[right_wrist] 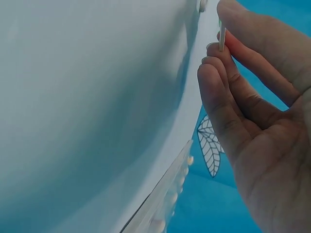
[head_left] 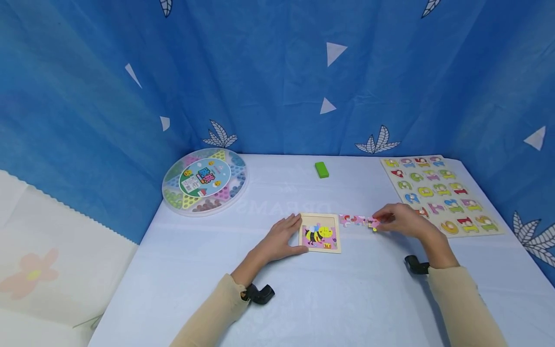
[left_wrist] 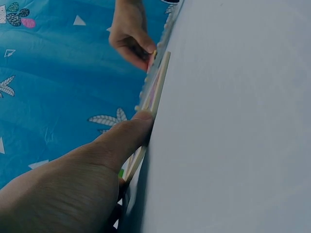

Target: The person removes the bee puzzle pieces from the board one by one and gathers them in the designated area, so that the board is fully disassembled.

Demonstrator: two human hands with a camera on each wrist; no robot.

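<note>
A square wooden puzzle tray point(head_left: 338, 245) with a bee picture partly assembled in it lies on the white table. My left hand point(head_left: 277, 242) holds it by its left side, fingers at the far corner and thumb at the near edge; in the left wrist view the thumb presses the tray's rim point(left_wrist: 159, 92). To the right of the tray my right hand point(head_left: 401, 219) pinches a pink and yellow puzzle piece point(head_left: 373, 223) between thumb and fingers. Its thin edge shows in the right wrist view. Other pink puzzle pieces point(head_left: 350, 220) lie in a row between tray and hand.
At the back left lies a round, clear-lidded game box point(head_left: 238, 185) with coloured beads. A green block point(head_left: 322, 169) rests near the back edge. On the right, a number puzzle board point(head_left: 442, 205) lies beyond my right hand. Blue curtain point(head_left: 277, 77) hangs behind the table.
</note>
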